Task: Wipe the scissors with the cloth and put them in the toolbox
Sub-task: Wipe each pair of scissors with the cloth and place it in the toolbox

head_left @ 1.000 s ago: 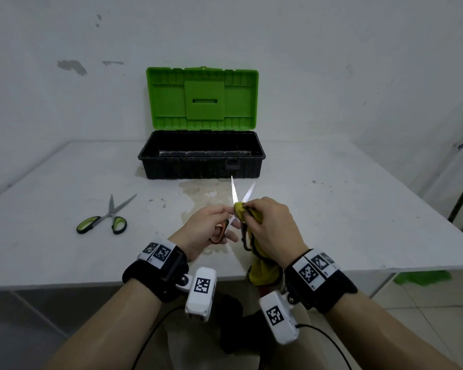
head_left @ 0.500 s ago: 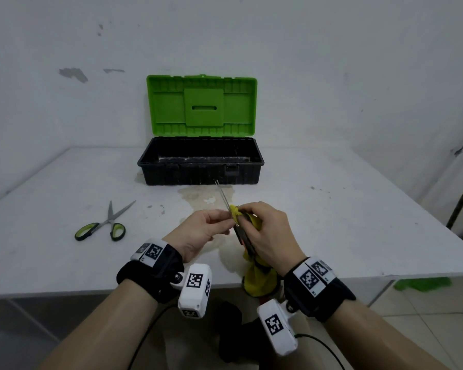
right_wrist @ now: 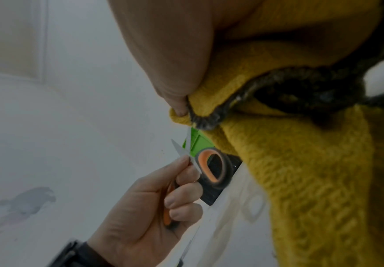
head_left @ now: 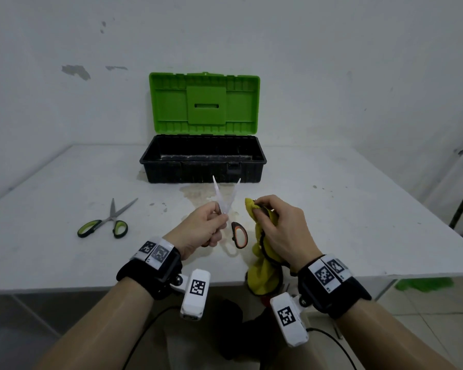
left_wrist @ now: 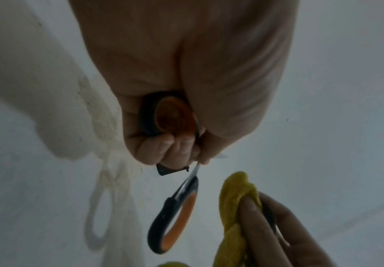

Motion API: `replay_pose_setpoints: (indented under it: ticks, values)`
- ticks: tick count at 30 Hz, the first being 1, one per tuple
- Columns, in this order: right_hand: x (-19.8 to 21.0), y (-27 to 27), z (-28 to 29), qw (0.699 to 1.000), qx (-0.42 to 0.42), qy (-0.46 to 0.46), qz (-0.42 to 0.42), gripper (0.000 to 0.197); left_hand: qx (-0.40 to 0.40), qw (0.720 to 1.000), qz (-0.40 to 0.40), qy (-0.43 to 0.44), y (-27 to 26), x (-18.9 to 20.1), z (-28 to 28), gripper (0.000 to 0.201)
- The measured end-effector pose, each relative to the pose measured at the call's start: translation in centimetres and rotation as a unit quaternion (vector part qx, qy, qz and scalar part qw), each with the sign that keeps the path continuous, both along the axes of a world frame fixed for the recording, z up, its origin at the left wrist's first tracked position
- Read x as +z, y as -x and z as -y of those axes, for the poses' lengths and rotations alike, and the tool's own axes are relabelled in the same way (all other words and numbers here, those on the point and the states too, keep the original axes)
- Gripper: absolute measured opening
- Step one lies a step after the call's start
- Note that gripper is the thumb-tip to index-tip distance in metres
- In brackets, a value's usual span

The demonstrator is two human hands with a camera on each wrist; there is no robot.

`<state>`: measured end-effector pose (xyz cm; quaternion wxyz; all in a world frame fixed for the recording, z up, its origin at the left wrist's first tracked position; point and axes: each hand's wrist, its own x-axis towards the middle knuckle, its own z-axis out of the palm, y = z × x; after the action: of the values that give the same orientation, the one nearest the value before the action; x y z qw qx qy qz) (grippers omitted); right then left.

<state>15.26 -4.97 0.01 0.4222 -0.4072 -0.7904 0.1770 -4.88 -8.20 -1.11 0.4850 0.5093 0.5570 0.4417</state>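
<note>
While no writing is legible, open scissors [head_left: 226,209] are held in left hand [head_left: 198,231]; cloth [head_left: 262,263] is clutched in right hand [head_left: 281,231].

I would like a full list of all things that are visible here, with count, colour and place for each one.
toolbox: one, black body with green lid open upright, at the far middle of the table.
orange-handled scissors: one pair, orange and black handles, blades spread, held above the table in front of the toolbox.
green-handled scissors: one pair, green and black handles, lying on the table to the left.
cloth: one, yellow with a dark edge, hanging over the near table edge.
table: one, white, stained in front of the toolbox.
wall: white, with chipped patches.
left hand: grips the orange-handled scissors.
right hand: holds the cloth, apart from the blades.
</note>
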Motion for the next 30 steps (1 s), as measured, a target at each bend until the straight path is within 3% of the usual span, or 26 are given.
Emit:
replay_pose_setpoints:
  ticks: [5,11,15,21,24,27,30]
  values:
    - [-0.5,0.6,-0.6,0.99,0.032,-0.061,0.124,0.019,-0.019,0.999,-0.029,0.001,-0.4,0.2,0.3,0.019]
    - [-0.9,1.4,-0.1,0.97,0.056,-0.152,0.182,0.02,-0.037,0.998,-0.046,0.006,-0.7,0.3,0.6,0.017]
    - [-0.7,1.3,-1.0,0.977,0.021,-0.132,0.166,0.013,-0.044,0.997,-0.055,0.01,-0.5,0.4,0.5,0.021]
    - [0.4,-0.1,-4.0,0.99,-0.091,-0.058,0.094,0.019,-0.037,0.998,-0.018,0.054,0.1,0.1,0.5,0.024]
    - [0.3,0.6,-2.0,0.99,-0.04,-0.1,0.092,0.018,-0.028,0.998,0.008,0.056,0.0,0.1,0.4,0.026]
    - [-0.7,1.8,0.2,0.979,0.033,-0.117,0.166,0.015,-0.047,0.997,0.028,0.048,-0.3,0.1,0.3,0.023]
    - [-1.1,1.7,-0.1,0.974,0.022,-0.13,0.185,0.014,-0.07,0.996,0.025,0.046,-0.3,0.2,0.4,0.023]
